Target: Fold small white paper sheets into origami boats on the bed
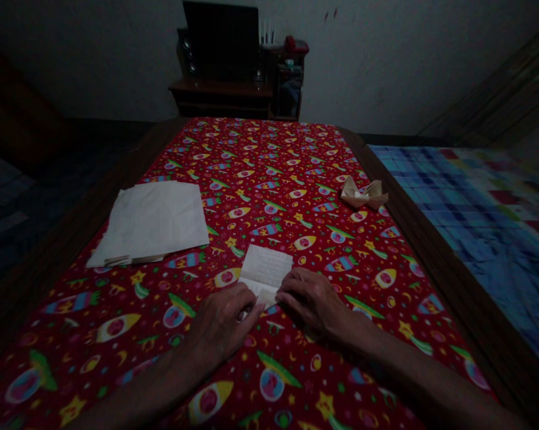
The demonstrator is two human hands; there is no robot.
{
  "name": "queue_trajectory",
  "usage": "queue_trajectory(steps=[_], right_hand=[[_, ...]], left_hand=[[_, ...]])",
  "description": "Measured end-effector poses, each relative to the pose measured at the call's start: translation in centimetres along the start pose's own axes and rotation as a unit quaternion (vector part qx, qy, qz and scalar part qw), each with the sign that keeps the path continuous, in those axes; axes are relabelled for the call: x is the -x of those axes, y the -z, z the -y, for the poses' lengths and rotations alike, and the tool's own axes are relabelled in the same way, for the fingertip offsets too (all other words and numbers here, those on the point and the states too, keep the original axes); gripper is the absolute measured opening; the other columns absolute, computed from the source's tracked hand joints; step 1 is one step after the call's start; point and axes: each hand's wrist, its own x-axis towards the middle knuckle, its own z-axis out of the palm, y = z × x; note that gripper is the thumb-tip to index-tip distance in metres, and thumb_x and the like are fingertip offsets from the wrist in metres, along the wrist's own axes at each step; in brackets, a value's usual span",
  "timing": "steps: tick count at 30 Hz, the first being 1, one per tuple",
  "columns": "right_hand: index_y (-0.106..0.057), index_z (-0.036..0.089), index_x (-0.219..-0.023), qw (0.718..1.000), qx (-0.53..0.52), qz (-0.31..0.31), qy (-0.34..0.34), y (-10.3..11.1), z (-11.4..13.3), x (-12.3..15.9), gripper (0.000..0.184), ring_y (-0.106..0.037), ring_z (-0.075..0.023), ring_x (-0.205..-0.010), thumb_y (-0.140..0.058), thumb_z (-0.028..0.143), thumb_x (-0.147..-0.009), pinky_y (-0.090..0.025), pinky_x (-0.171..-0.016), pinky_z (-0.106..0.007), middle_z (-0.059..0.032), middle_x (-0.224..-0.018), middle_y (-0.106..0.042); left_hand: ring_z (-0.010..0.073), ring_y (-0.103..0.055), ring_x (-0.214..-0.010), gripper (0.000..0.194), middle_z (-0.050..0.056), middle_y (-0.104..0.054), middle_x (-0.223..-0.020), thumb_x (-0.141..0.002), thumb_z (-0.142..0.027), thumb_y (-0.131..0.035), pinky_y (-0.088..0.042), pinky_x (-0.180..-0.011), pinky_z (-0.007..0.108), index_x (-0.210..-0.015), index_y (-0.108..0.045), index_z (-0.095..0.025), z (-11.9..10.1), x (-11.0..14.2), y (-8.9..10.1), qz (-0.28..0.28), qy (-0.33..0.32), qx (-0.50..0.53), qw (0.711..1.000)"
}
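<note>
Head cam: L hand (227, 313) & R hand (312, 298) both grip folded paper (267, 266), 6 o'clock from ctr, on red cloth (233, 370); paper stack (162, 218) approx. 9 o'clock, origami pc. (363, 197) approx. 3.

The right hand (312, 298) hides part of the folded paper (267, 263).
</note>
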Motion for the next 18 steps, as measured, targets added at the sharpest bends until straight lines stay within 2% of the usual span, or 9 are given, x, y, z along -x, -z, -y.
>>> queue_trajectory(steps=[5,12,18], right_hand=[[-0.063,0.017,-0.091,1.000,0.019,0.007,-0.010,-0.2,-0.1,0.0,0.014,-0.055,-0.0143,-0.079,-0.050,0.023,-0.090,-0.044,-0.069,-0.025,-0.0054,-0.088,-0.061],[-0.058,0.015,-0.077,0.995,0.097,-0.015,-0.019,-1.3,-0.6,-0.3,0.023,-0.047,-0.0114,-0.062,-0.047,0.028,-0.092,-0.033,-0.055,-0.024,-0.0026,-0.073,-0.055],[-0.055,0.016,-0.080,0.991,0.133,-0.019,-0.005,-1.7,-0.8,-0.1,0.019,-0.045,-0.0116,-0.064,-0.047,0.028,-0.092,-0.029,-0.056,-0.025,-0.0019,-0.077,-0.054]], left_hand=[[0.0091,-0.048,-0.052,0.024,-0.003,-0.052,-0.059,-0.084,-0.022,-0.052,-0.034,-0.050,0.021,-0.061,-0.050,-0.017,0.7,-0.7,0.0,0.026,0.025,-0.029,0.999],[0.0096,-0.048,-0.051,0.024,-0.004,-0.050,-0.057,-0.083,-0.023,-0.053,-0.034,-0.051,0.021,-0.060,-0.049,-0.017,0.7,-1.0,0.3,0.047,0.039,-0.026,0.998],[0.0109,-0.049,-0.053,0.025,-0.003,-0.050,-0.058,-0.084,-0.025,-0.055,-0.035,-0.051,0.023,-0.061,-0.048,-0.017,0.8,-0.8,0.5,0.064,0.041,-0.048,0.996]])
